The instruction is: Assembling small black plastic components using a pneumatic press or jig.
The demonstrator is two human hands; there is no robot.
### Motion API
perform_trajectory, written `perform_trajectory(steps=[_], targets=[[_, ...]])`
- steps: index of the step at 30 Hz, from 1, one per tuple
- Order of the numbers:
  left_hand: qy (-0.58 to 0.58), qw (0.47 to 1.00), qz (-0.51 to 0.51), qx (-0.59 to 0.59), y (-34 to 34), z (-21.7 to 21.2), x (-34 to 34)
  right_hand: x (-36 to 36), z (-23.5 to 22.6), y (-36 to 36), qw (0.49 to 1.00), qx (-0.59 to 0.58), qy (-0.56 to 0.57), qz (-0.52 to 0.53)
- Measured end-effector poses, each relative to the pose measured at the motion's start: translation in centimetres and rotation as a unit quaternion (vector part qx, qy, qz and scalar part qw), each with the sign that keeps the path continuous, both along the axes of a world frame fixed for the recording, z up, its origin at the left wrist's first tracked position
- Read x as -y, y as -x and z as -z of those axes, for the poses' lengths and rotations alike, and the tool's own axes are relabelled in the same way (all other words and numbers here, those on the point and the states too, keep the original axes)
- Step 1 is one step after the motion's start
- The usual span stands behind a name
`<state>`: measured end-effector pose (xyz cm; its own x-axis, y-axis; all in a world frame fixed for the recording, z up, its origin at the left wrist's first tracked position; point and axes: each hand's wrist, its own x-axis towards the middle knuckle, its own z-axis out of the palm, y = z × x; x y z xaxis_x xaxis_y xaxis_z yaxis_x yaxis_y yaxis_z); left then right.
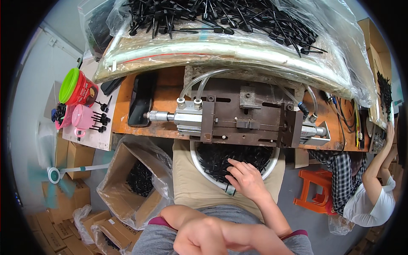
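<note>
My right hand [246, 180] reaches over the near right side of a round white-rimmed tub [198, 165] between my legs. Its fingers are apart and slightly bent, just over small black plastic pieces [219, 159] that fill the tub; nothing shows in them. Close under the view, at the lower edge, my left hand [197, 238] is bent inward in front of my grey shirt. Its fingers are mostly hidden. Beyond the tub, a dark metal fixture [242, 112] with pneumatic cylinders [189, 119] at both ends is mounted on the bench, with a small block at its middle.
Black stemmed parts [225, 19] heap on a plastic-covered tray at the back. A phone [142, 100], red bucket [86, 91] and pink cup [81, 117] stand left. Below are an open carton [119, 180] and a fan [54, 175]. Right, a co-worker [369, 199] sits near an orange stool [314, 191].
</note>
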<state>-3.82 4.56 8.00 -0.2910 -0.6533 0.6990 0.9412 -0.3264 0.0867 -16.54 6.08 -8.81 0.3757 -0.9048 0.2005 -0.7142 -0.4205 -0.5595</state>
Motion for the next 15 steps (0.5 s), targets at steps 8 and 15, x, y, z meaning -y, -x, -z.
perform_trajectory(steps=[8, 15], targets=[[0.210, 0.923, -0.301, 0.116, -1.3, 1.5, 4.1, -0.2, 0.4, 0.2, 1.000, -0.007, -0.006, -0.017], [0.217, 0.643, -0.690, 0.252, -2.9, 1.2, 3.4, 0.2, -0.5, -0.1, 1.000, -0.002, 0.005, -0.020]])
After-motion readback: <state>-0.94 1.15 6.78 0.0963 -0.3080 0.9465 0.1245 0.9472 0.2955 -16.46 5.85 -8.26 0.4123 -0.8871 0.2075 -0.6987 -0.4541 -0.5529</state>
